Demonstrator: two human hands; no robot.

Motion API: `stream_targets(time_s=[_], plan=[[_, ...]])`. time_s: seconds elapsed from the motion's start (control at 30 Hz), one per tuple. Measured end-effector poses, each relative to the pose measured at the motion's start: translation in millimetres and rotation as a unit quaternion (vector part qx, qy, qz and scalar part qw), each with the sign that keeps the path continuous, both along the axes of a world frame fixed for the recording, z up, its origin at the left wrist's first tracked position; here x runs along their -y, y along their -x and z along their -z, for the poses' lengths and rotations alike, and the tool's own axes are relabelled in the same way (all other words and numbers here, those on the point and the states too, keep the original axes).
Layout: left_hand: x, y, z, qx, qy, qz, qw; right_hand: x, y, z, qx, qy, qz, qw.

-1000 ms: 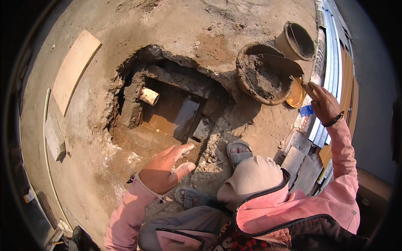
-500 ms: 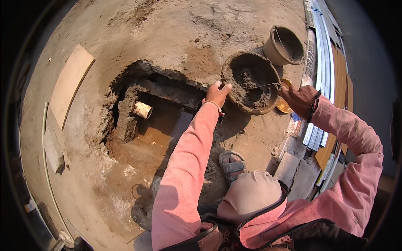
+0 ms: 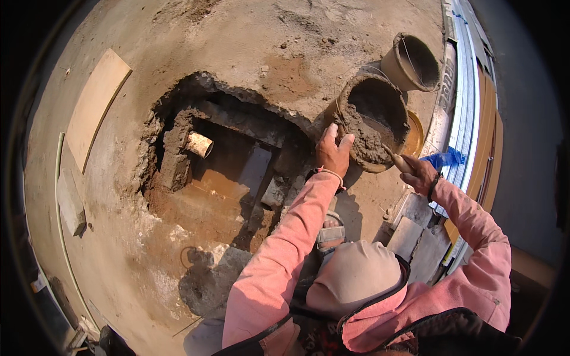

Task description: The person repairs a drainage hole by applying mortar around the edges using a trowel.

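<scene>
A mud-caked bucket of wet grey mortar tilts toward me on the ground, right of a square pit. At its near left rim my left hand grips the edge, thumb and fingers pressed on it. My right hand is wrapped round the handle of a trowel at the bucket's near right side. Mortar hides the trowel's blade. The mortar is heaped toward the near side, and the far inner wall shows.
Left of the bucket gapes the rough-edged pit, with a pale pipe stub and muddy water inside. A second bucket and a yellow lid lie beyond. Metal strips line the right; a board lies left.
The bucket has tipped more toward me and the mortar has gathered at its near side. My right hand has moved down and nearer, with the trowel; my left hand has shifted right along with the bucket.
</scene>
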State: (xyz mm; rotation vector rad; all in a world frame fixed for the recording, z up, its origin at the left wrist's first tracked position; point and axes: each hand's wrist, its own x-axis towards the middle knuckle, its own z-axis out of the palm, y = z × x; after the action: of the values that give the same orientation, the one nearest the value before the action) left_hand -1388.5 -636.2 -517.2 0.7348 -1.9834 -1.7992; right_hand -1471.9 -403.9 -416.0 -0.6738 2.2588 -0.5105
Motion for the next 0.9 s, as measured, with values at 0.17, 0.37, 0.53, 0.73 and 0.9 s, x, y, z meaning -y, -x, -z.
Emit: stream_targets(time_s=[0.17, 0.37, 0.53, 0.73, 0.9], plan=[[-14.0, -9.1, -18.1, -0.027, 0.018, 0.02, 0.999, 39.2, -17.5, -17.4, 0.217, 0.008, 0.214, 0.953], [-16.4, -5.9, -19.4, -0.081, 0.02, 0.016, 0.996, 15.2, -21.3, -9.8, 0.35, 0.109, 0.305, 0.879], [7.7, 2.5, -8.3, 0.005, 0.002, 0.0, 1.0, 3.1, -33.5, 0.3, 0.336, 0.19, 0.344, 0.856], [33.5, 5.6, 11.6, -0.001, -0.277, 0.065, 0.959, 5.7, -26.3, -14.3, 0.276, 0.183, 0.366, 0.87], [46.6, -23.3, 4.4, 0.096, -0.298, 0.077, 0.947, 5.3, -35.4, -27.7, 0.226, 0.217, 0.373, 0.873]])
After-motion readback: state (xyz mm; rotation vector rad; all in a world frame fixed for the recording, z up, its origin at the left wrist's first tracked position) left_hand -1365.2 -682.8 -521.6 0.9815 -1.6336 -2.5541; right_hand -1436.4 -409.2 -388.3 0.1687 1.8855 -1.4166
